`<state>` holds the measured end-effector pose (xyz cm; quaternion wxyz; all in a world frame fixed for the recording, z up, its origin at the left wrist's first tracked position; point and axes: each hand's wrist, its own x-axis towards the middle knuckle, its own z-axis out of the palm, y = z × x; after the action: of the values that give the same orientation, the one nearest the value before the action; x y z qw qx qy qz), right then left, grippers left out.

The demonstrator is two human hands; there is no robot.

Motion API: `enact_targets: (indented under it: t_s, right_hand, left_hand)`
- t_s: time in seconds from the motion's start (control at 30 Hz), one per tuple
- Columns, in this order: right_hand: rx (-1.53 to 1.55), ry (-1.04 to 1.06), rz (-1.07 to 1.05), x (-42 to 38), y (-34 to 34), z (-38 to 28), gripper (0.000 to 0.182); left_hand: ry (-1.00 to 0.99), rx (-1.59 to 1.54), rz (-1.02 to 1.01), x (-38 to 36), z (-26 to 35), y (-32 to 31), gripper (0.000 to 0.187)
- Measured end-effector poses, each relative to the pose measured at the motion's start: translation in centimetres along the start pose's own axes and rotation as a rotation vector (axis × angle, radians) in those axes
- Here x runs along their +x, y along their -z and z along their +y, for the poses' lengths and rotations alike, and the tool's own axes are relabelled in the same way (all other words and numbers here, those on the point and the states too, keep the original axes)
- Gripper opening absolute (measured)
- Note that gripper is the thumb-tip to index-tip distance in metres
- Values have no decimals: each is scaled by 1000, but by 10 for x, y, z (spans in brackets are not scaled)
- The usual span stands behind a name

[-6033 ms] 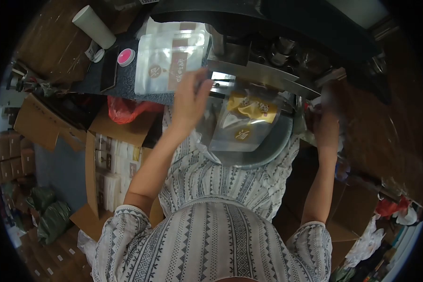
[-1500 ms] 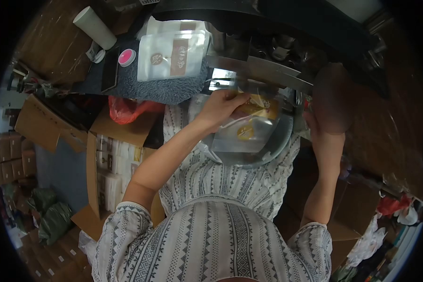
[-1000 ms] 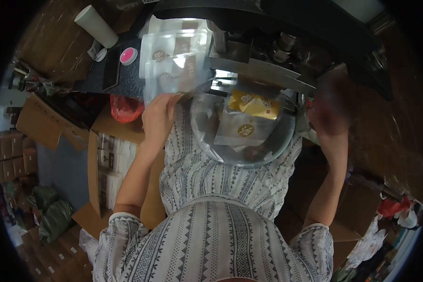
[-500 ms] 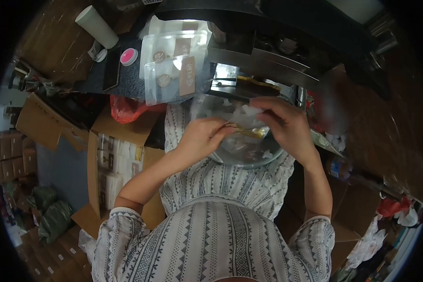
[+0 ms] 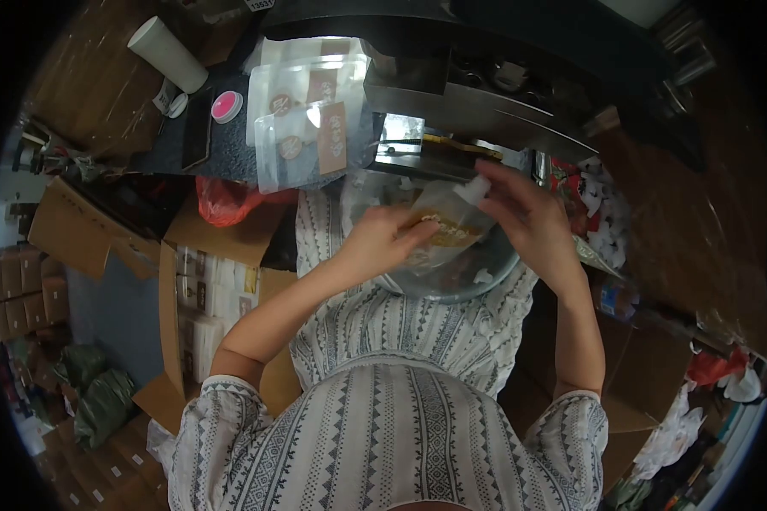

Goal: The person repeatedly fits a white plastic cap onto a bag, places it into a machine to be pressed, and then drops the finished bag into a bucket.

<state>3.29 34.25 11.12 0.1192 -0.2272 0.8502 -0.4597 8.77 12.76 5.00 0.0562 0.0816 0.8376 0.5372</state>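
Note:
My left hand (image 5: pixel 381 241) is closed on the edge of a clear plastic spout pouch (image 5: pixel 462 238) with a gold label and white lettering, thumb on the near face. At the pouch's upper right corner is a white cap (image 5: pixel 473 189), and my right hand (image 5: pixel 528 213) has its fingertips closed around it. Both hands are above a round see-through basin (image 5: pixel 447 296) on my lap, with small white pieces (image 5: pixel 483 276) inside.
Flat clear pouches with brown labels (image 5: pixel 302 128) lie on the dark table ahead, beside a pink-topped round tin (image 5: pixel 227 106), a phone (image 5: pixel 197 139) and a white cup (image 5: pixel 169 55). A dark machine (image 5: pixel 503 106) stands beyond the basin. An open carton of packets (image 5: pixel 222 294) is at left.
The pouch has turned so its gold label now faces up toward me. My right fingers have shifted slightly up and right, with the white cap at the pouch's corner.

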Motion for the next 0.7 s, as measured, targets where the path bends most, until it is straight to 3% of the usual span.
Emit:
enact_targets:
  t_s: [0.03, 0.07, 0.1, 0.17, 0.2, 0.27, 0.3, 0.33, 0.37, 0.4, 0.43, 0.5, 0.53, 0.6, 0.63, 0.67, 0.7]
  right_hand:
    - [-45, 37, 124, -1, 1, 2, 31]
    - [-89, 76, 245, -1, 3, 4, 33]
    - [-90, 78, 242, -4, 8, 6, 33]
    - [-397, 98, 207, -14, 22, 8, 34]
    - [-399, 97, 205, -18, 28, 9, 34]
    - [-534, -215, 270, -23, 40, 12, 29]
    - [-533, -216, 267, -23, 45, 30, 29]
    - [-808, -400, 239, -23, 48, 59, 24]
    - [-1082, -580, 209, -22, 50, 74, 19]
    - [-1083, -575, 212, -20, 49, 72, 19]
    - [-1009, -519, 269, -20, 48, 68, 17]
    - [-927, -474, 318, -23, 45, 63, 16]
    - [-895, -435, 309, -23, 46, 60, 16]
    - [-865, -381, 300, -22, 51, 52, 17]
    - [-630, -344, 309, -25, 52, 46, 18]
    - [-396, -312, 313, -28, 53, 41, 19]
    - [-398, -317, 310, -27, 49, 33, 19]
  left_hand:
    - [-1, -2, 1, 6, -3, -1, 20]
    - [170, -195, -45, 14, -6, -1, 23]
    - [340, -390, -91, 23, -8, -2, 26]
    - [402, -472, -32, 41, -2, -2, 28]
    - [464, -551, 26, 47, 1, -2, 30]
    - [460, -579, 11, 49, 3, -1, 30]
    - [460, -603, -7, 49, 3, -1, 30]
    - [466, -603, -9, 45, 1, 0, 30]
    - [374, -373, 45, 41, -1, 5, 29]
    - [277, -145, 101, 38, -4, 13, 29]
    - [275, -144, 106, 35, -6, 26, 29]
    - [-248, 699, 742, 23, -12, 55, 33]
    - [-250, 701, 738, 16, -26, 57, 33]
    - [-263, 1262, 605, 1, -61, 54, 31]
    - [-265, 1266, 609, -5, -60, 65, 31]
    - [-162, 1053, 572, -13, -58, 75, 28]
    - [-57, 835, 530, -20, -53, 78, 26]
